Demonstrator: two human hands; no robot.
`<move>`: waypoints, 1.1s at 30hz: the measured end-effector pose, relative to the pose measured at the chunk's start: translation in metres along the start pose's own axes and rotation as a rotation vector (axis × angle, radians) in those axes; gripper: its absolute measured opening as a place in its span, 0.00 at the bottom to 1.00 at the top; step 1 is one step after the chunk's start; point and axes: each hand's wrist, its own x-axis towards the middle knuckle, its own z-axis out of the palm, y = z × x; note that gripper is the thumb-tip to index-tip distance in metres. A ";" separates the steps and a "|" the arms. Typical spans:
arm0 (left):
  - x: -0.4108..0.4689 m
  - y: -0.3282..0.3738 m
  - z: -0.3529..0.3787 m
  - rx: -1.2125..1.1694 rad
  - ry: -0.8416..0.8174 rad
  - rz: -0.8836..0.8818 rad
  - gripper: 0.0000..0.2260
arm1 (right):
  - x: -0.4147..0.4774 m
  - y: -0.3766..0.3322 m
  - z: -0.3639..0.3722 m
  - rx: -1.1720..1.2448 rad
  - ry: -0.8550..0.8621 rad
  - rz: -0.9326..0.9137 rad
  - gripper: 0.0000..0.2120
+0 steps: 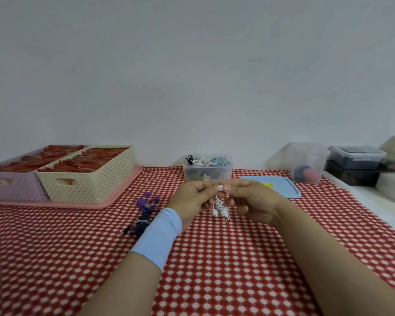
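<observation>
One bundle of white wired earphones [219, 207] is held just above the red-and-white patterned counter [237, 270], pinched at its wound top by the curled thumb and fingers of both the left grip [192, 198] and the right grip [253, 201], with the earbuds hanging below. From the bundle, a clear plastic tub of assorted earphones [189, 175] is placed at 12 o'clock. Purple wired earphones [146, 201] are laid at 9 o'clock and a flat blue plastic lid [283, 190] at 2 o'clock.
</observation>
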 end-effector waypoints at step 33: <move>0.004 -0.006 -0.006 0.047 -0.113 -0.064 0.05 | -0.009 -0.005 -0.007 -0.168 0.022 0.108 0.11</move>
